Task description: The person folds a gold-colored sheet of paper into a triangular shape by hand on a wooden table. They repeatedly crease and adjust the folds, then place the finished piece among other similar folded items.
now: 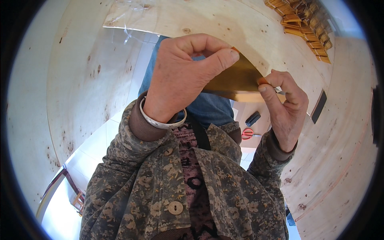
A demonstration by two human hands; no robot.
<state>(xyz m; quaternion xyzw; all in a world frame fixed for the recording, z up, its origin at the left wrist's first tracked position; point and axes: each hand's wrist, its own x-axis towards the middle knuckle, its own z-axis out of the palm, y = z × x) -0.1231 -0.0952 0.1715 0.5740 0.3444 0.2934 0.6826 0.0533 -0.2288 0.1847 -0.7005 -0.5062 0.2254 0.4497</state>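
Observation:
My left hand (186, 70), with a pale bangle (162, 123) at its wrist, pinches the top corner of a shiny gold sheet (240, 78) between thumb and fingers. The opposite corner, which shows orange, is gripped by my right hand (289, 108). Between the two hands the sheet hangs bowed above my lap. A small silvery piece (280, 91) shows by the fingers of my right hand; I cannot make out what it is.
At the upper right, stacked bundles of folded golden-orange pieces (306, 30) lie on the pale wooden board (224, 22). Red-handled scissors (249, 134) and a dark blue-black object (253, 119) are below the sheet. A flat black strip (319, 107) sits at the right, clear plastic (127, 34) at the upper left.

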